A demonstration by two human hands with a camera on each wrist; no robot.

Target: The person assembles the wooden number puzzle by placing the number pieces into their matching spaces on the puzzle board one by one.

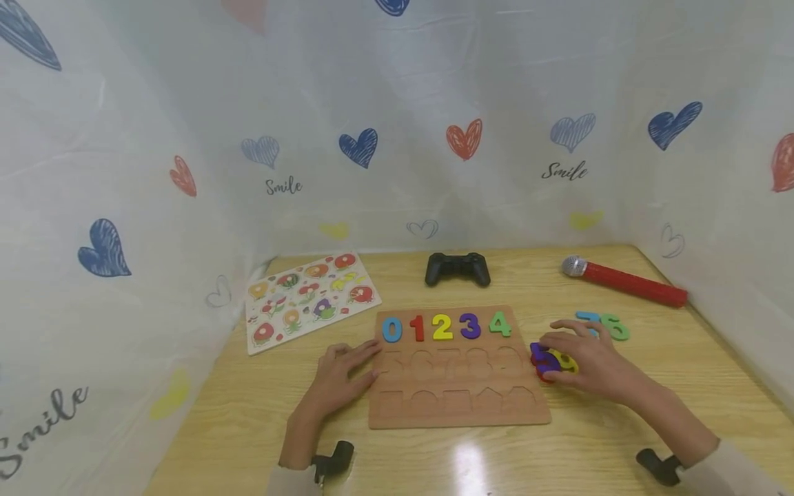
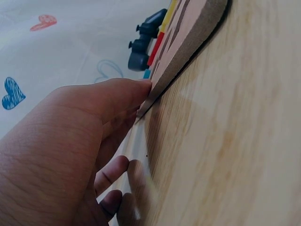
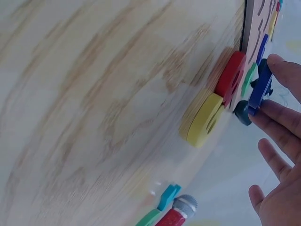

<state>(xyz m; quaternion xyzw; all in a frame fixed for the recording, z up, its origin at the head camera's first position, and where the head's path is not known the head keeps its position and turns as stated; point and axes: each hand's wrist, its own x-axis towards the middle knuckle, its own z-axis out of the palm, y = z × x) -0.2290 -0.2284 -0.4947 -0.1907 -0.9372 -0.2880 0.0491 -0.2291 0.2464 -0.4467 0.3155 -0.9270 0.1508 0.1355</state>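
Observation:
My right hand [image 1: 586,358] pinches a purple number piece [image 3: 260,89], which looks like a 5, between thumb and fingers. It is held up off the table, just beyond the board's right edge. Below it, a red number piece [image 3: 230,77] and a yellow number piece [image 3: 205,121] lie on the table. The brown number puzzle board [image 1: 459,418] has 0 [image 1: 392,329], 1 [image 1: 417,328], 2 [image 1: 442,327], 3 [image 1: 470,326] and 4 [image 1: 500,324] in its top row; its lower two rows show bare recesses. At the board's left edge my left hand [image 1: 341,379] touches it with extended fingers.
A blue 7 [image 1: 588,317] and a green 6 [image 1: 615,327] lie beyond my right hand. A fruit puzzle board [image 1: 298,331] is at back left, a black game controller [image 1: 457,267] at back centre and a red microphone [image 1: 633,281] at back right. Patterned curtains [image 1: 403,200] surround the table.

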